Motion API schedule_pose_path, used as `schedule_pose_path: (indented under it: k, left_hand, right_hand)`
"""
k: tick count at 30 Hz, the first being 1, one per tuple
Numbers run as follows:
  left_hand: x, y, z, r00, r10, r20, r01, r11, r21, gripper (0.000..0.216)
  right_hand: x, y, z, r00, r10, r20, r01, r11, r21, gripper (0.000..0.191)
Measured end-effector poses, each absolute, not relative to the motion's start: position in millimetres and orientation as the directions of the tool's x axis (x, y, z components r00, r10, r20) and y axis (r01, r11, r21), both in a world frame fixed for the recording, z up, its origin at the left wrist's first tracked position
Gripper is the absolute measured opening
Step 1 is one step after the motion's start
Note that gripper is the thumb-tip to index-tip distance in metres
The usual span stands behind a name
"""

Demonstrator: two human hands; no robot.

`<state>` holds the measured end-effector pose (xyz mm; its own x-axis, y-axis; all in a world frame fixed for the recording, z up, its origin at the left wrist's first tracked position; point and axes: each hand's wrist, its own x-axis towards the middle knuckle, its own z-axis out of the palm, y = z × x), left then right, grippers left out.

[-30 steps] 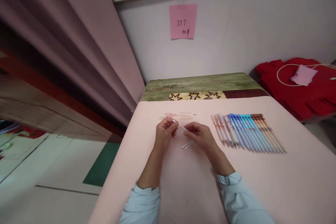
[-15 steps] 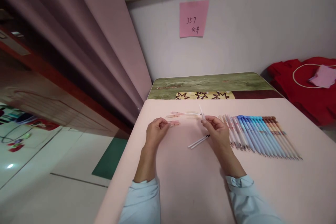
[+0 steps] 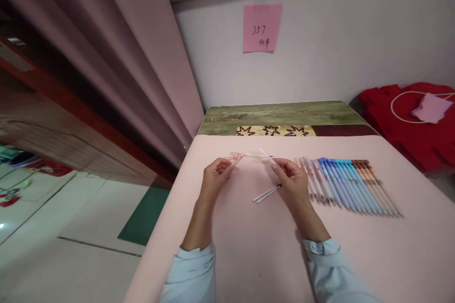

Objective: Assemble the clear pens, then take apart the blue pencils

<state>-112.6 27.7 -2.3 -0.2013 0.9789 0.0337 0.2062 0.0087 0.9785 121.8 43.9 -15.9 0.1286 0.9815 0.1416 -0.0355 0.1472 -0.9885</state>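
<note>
Head view: pinching a slim pinkish piece (image 3: 237,159) narrowly in the left hand (image 3: 215,176); likewise a white tube (image 3: 267,155) in the right hand (image 3: 293,178), aimed toward 11 o'clock. Near two white rods (image 3: 263,193) at the right hand's 8 o'clock, beside a pen row (image 3: 350,185) at 3. Probably best gripped lightly, clear of loose parts (image 3: 254,154) beyond.

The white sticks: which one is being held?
The white stick pinched in the right hand; the white pair nearer the person lies side by side on the table.
</note>
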Motion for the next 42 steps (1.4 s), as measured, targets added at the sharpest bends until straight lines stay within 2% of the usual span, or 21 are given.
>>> schedule_pose_path:
  k: [3, 7, 14, 26, 30, 33, 37, 42]
  left_hand:
    - [-99.0, 30.7, -2.4, -0.214, 0.977, -0.019, -0.017, 0.016, 1.0, 0.031]
    - [-93.8, 32.4, -3.1, -0.237, 0.971, -0.026, -0.141, -0.008, 0.99, 0.03]
    - [-97.3, 33.2, -4.8, -0.254, 0.966, -0.04, -0.244, -0.024, 0.97, 0.029]
    - [-93.1, 32.5, -2.7, -0.24, 0.97, -0.031, -0.222, -0.024, 0.975, 0.032]
    - [-75.0, 33.2, -1.4, -0.306, 0.951, -0.045, -0.359, -0.071, 0.93, 0.039]
    - [-56.9, 33.2, 0.3, -0.343, 0.935, -0.089, -0.489, -0.097, 0.867, 0.042]
    - [-43.1, 32.5, 2.5, -0.309, 0.936, -0.166, -0.612, -0.062, 0.789, 0.033]
    - [-36.2, 30.2, 2.6, -0.247, 0.941, -0.233, -0.65, 0.018, 0.76, 0.028]
  right_hand:
    - [122.5, 45.0, -20.9, 0.108, 0.981, 0.161, 0.046, 0.156, -0.987, 0.028]
    - [124.2, 43.3, -20.3, 0.098, 0.983, 0.153, 0.138, 0.139, -0.981, 0.028]
    - [125.5, 39.8, -12.8, 0.074, 0.991, 0.114, 0.161, 0.101, -0.982, 0.024]
    - [123.1, 39.6, -8.4, -0.012, 0.987, 0.159, 0.17, 0.159, -0.972, 0.018]
    - [121.3, 40.1, -10.6, -0.04, 0.975, 0.221, 0.177, 0.224, -0.958, 0.018]
    - [119.0, 40.5, -13.9, -0.018, 0.977, 0.214, 0.158, 0.215, -0.964, 0.02]
    - [116.1, 40.6, -17.5, 0.015, 0.987, 0.162, 0.112, 0.159, -0.981, 0.026]
    - [114.2, 38.7, -13.8, 0.003, 0.979, 0.202, 0.133, 0.2, -0.971, 0.022]
